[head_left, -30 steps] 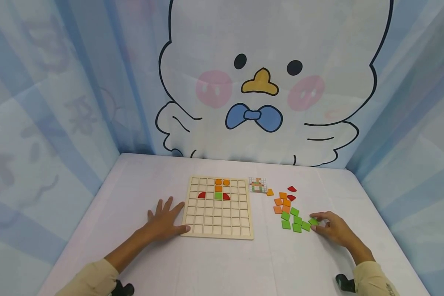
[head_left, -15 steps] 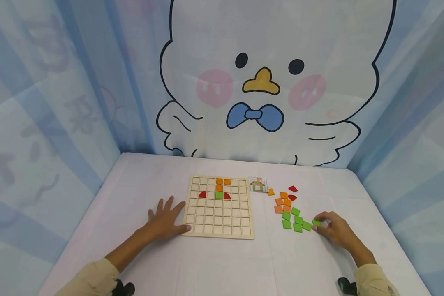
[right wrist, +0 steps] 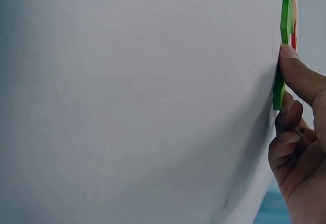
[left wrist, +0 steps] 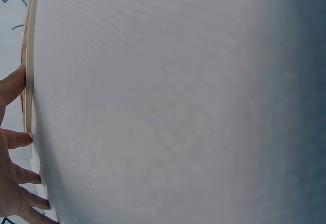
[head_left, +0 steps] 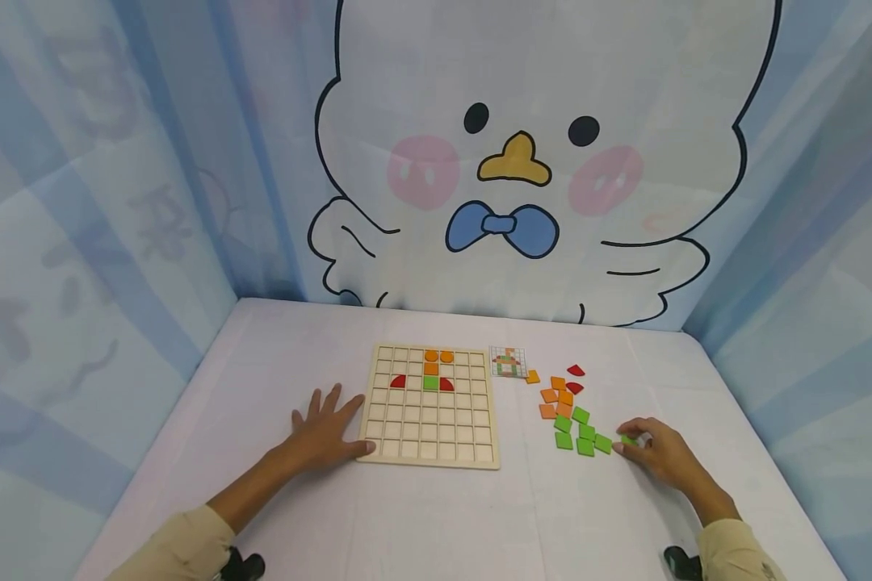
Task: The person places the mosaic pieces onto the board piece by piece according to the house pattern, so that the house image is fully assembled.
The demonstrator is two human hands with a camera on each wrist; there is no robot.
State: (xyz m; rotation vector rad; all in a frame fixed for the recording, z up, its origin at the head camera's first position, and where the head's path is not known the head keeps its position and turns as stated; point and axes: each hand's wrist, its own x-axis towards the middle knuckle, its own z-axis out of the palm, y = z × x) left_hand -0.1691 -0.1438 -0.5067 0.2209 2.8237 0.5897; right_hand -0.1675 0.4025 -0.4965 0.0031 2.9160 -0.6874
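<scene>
My left hand (head_left: 321,428) lies with spread fingers at the left edge of a wooden grid board (head_left: 426,453); its thumb and index finger touch the frame. The left wrist view shows these fingers (left wrist: 19,140) against the board's side (left wrist: 29,56). On the board sit orange pieces (head_left: 432,369), a green square (head_left: 431,383) and red quarter-round pieces (head_left: 398,382). To the right, my right hand (head_left: 657,452) pinches a green square tile (head_left: 628,440) between thumb and fingers, low at the table. In the right wrist view, the thumb (right wrist: 300,76) partly covers that tile (right wrist: 278,95).
Loose green tiles (head_left: 585,432) lie just left of my right hand, with orange tiles (head_left: 548,395) and red pieces (head_left: 576,370) behind them. A small pattern card (head_left: 508,362) lies beside the board's upper right corner. Printed curtains stand around the table (head_left: 436,524).
The pinched green tile has slid slightly right, away from the other green tiles and further in under my right fingers. My left hand stays on the board's edge.
</scene>
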